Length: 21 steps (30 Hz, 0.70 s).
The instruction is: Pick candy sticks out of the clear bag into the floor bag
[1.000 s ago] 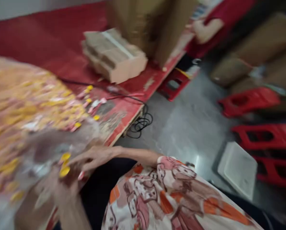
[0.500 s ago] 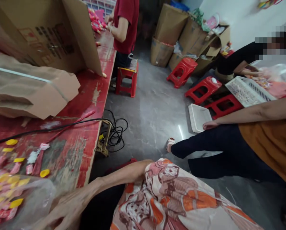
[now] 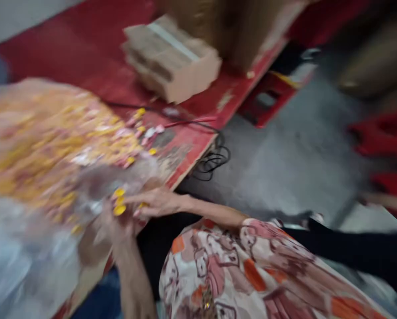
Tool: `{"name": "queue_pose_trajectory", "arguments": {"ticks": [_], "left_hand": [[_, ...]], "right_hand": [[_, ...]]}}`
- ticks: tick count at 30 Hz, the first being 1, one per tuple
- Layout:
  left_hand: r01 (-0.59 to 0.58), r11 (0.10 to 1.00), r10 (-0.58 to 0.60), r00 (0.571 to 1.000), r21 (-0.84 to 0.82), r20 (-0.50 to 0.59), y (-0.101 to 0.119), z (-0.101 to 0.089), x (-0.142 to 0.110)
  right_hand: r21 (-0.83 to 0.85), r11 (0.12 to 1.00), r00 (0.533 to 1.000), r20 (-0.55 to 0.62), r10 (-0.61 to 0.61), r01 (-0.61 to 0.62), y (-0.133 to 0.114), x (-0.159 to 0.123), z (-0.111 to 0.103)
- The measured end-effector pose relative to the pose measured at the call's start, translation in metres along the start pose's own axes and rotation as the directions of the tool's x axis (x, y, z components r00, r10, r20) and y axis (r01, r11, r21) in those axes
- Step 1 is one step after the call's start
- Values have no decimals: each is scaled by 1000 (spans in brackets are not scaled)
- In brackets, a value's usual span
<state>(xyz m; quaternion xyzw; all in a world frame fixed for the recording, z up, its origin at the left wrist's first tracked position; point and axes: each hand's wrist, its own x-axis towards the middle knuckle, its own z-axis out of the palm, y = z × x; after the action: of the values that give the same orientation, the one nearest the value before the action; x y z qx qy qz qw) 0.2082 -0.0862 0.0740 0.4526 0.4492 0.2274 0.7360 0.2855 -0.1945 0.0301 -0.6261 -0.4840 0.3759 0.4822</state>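
Observation:
The picture is smeared by motion. A big heap of small yellow and pink pieces (image 3: 52, 137) lies in a clear plastic bag (image 3: 21, 261) on the red table (image 3: 85, 53). My right hand (image 3: 156, 201) reaches in from a patterned sleeve, its fingers stretched leftwards onto a few yellow pieces (image 3: 119, 201) at the heap's near edge. My left hand (image 3: 108, 223) comes up from below and lies against the bag under those pieces; its fingers are too blurred to read.
A strapped bundle of flat cardboard (image 3: 171, 57) and a large cardboard box (image 3: 238, 26) stand further along the table. A black cable (image 3: 211, 159) hangs coiled off the table edge. Red stools (image 3: 268, 97) stand on the grey floor. Another person's dark-clad leg (image 3: 351, 252) stretches across at the right.
My view swung from the room and the other people back down to the heap. My right hand now lies on the yellow pieces, with my left hand in view beside it.

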Motion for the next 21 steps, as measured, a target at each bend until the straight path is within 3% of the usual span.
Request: {"name": "queue_pose_trajectory", "arguments": {"ticks": [1, 3, 9, 17, 21], "left_hand": [[-25, 996, 15, 993, -88, -114, -2, -18, -7], [-68, 964, 10, 975, -258, -220, -10, -41, -13], [-137, 896, 15, 960, -423, -278, -27, -77, -5], [-189, 832, 6, 943, -521, -332, -46, -94, -16], [-203, 819, -2, 934, -537, -356, -48, -98, -22]], "right_hand": [[-4, 999, 999, -32, -36, 36, -2, -5, 2], [9, 998, 997, -40, -64, 64, 3, -6, 4], [-37, 980, 977, 90, -191, 195, 15, 5, 18], [-182, 932, 947, 130, -295, 315, -3, -3, 46], [-194, 946, 963, 114, -242, 261, -7, -3, 43]]}}
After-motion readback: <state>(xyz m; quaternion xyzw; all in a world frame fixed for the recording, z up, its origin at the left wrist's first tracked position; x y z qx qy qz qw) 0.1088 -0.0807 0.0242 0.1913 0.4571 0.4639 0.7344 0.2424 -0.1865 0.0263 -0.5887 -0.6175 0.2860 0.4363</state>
